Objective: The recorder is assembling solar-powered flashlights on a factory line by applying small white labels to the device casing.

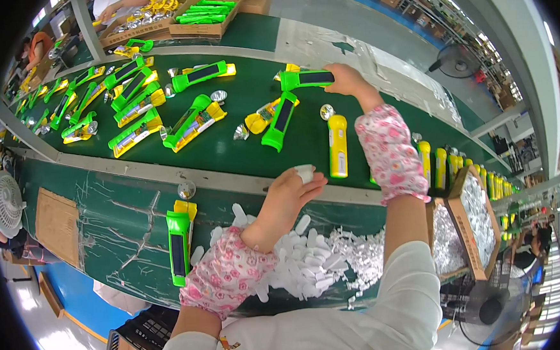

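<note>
My right hand [348,84] reaches over the green belt and closes on the end of a green flashlight shell [293,80] with a dark solar panel; yellow shows behind it. My left hand [291,197], above the belt's near rail, pinches a small white plastic piece [304,173]. Just below my right hand's shell lies another green flashlight shell [280,122], beside an open yellow half [262,117]. A yellow flashlight [338,146] lies right of these, with a silver reflector [327,112] at its head.
White oval pieces [304,263] and small white bits [365,253] are heaped on the near table. A green-and-yellow flashlight [179,242] lies left of my left arm. Several opened flashlights [138,106] cover the belt's left. Cardboard boxes [466,228] stand at right; another person's arm [125,3] shows far left.
</note>
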The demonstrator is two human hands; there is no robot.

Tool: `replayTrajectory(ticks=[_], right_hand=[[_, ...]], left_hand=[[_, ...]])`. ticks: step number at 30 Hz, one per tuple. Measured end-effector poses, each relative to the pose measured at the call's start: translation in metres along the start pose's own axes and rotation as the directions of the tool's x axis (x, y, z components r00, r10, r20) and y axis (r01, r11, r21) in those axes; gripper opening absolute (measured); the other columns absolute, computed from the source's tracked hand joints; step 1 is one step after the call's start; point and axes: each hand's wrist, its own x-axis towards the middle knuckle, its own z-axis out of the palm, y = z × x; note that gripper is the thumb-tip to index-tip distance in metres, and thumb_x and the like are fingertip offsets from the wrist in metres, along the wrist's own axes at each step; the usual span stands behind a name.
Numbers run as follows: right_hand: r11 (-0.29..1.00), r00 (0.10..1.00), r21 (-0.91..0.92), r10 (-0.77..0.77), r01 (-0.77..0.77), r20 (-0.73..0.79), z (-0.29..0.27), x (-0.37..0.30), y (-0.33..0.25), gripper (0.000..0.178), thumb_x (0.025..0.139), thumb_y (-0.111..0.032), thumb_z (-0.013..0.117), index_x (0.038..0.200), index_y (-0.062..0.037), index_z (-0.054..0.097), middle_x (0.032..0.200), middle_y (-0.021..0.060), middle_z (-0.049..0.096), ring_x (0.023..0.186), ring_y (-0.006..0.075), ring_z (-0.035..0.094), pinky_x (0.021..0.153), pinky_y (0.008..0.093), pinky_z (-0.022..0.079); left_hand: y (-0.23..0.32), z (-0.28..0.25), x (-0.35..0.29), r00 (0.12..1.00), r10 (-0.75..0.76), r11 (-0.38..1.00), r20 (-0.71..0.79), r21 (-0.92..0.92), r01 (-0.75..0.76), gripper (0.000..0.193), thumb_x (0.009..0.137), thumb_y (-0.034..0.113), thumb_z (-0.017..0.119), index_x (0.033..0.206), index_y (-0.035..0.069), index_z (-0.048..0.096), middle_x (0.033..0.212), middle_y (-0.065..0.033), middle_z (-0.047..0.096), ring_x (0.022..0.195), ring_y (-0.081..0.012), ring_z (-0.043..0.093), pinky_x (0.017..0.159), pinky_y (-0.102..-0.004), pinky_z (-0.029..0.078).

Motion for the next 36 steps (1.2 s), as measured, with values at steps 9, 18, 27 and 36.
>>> replayTrajectory(ticks=[9, 18, 27, 36], right_hand=[[0.897, 0.972, 0.388, 0.233, -0.210, -0.011, -0.069, -0.178, -0.157, 0.052, 0.070, -0.045, 0.077, 0.092, 0.0015, 0.066, 0.083, 0.0198, 0.066, 0.079, 0.0348, 0.066, 0.069, 0.0405, 0.050], [0.574, 0.921, 0.813, 0.255, 0.101, -0.294, -0.028, -0.270, -0.244, 0.054, 0.077, -0.001, 0.072, 0.127, -0.0033, 0.051, 0.114, 0.0142, 0.060, 0.095, 0.0321, 0.063, 0.078, 0.0374, 0.052], [0.951, 0.946, 0.157, -0.225, 0.265, -0.233, 0.070, -0.266, -0.212, 0.020, 0.070, -0.008, 0.065, 0.090, -0.0073, 0.065, 0.097, 0.0092, 0.058, 0.092, 0.0275, 0.055, 0.076, 0.0388, 0.045], [0.548, 0.917, 0.835, 0.311, 0.041, -0.249, -0.015, -0.299, -0.198, 0.012, 0.087, -0.001, 0.064, 0.098, -0.0044, 0.063, 0.094, 0.0062, 0.055, 0.082, 0.0152, 0.058, 0.069, 0.0256, 0.047]], left_hand=[[0.009, 0.026, 0.015, 0.994, 0.109, 0.994, 0.014, 0.027, -0.109, 0.078, 0.094, 0.061, 0.040, 0.142, 0.001, 0.027, 0.144, -0.0175, 0.038, 0.133, -0.0289, 0.037, 0.111, -0.0438, 0.025], [0.006, 0.001, 0.004, 0.978, 0.147, 0.970, 0.150, -0.216, -0.113, 0.042, 0.092, 0.039, 0.059, 0.116, 0.005, 0.050, 0.110, -0.0115, 0.058, 0.109, -0.0272, 0.057, 0.097, -0.0518, 0.048], [0.041, 0.014, -0.009, 0.983, -0.039, 0.995, 0.179, -0.085, 0.055, 0.057, 0.100, 0.046, 0.025, 0.127, 0.000, 0.047, 0.114, -0.0168, 0.058, 0.105, -0.0320, 0.059, 0.096, -0.0529, 0.047], [0.018, 0.013, -0.001, 0.951, -0.136, 0.970, 0.277, -0.156, 0.185, 0.052, 0.096, 0.047, 0.046, 0.121, 0.003, 0.054, 0.105, -0.0114, 0.063, 0.094, -0.0228, 0.064, 0.085, -0.0412, 0.055]])
